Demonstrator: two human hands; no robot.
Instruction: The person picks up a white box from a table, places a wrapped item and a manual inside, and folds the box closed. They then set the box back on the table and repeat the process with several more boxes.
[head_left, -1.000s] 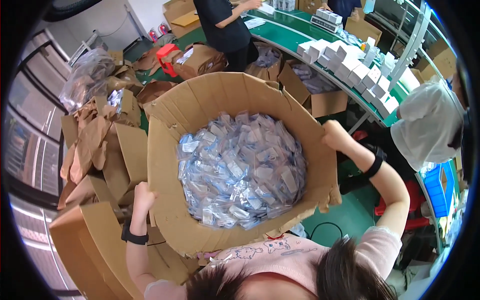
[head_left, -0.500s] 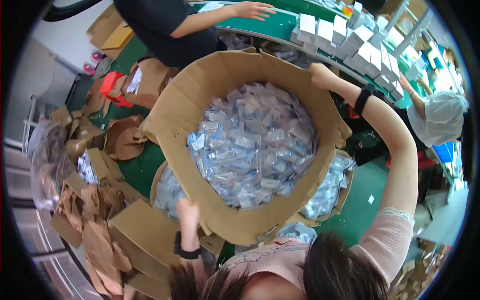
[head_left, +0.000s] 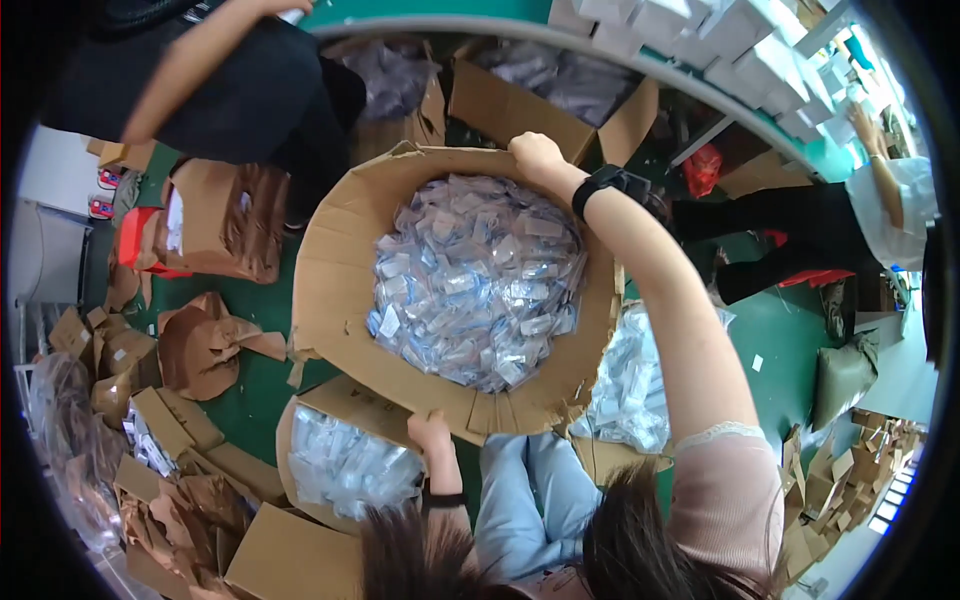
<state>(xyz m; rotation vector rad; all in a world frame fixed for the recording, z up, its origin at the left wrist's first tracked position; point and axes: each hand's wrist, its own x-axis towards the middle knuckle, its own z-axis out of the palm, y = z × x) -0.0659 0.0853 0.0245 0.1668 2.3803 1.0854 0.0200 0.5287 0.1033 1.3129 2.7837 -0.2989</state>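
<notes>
A large round-sided cardboard box (head_left: 335, 290) stands open in front of me, its walls creased and its rim worn. Inside lies a heap of small clear plastic bags (head_left: 475, 285) with white and bluish contents too small to make out. My right hand (head_left: 538, 155) is closed over the far rim. At the near left rim, my left hand (head_left: 430, 430) grips the cardboard edge in a fist. Dark bands circle both wrists.
More boxes of clear bags stand at the near left (head_left: 350, 460) and right (head_left: 630, 385). Under the bench (head_left: 430, 25) are further open boxes (head_left: 520, 105). Crumpled brown paper and cartons (head_left: 290, 555) litter the left side. One person (head_left: 220, 80) stands far left, another (head_left: 890, 210) at right.
The box sits lower and farther from my body, more level than before, with both hands still on its rim. My right hand has shifted left. My legs have come into view.
</notes>
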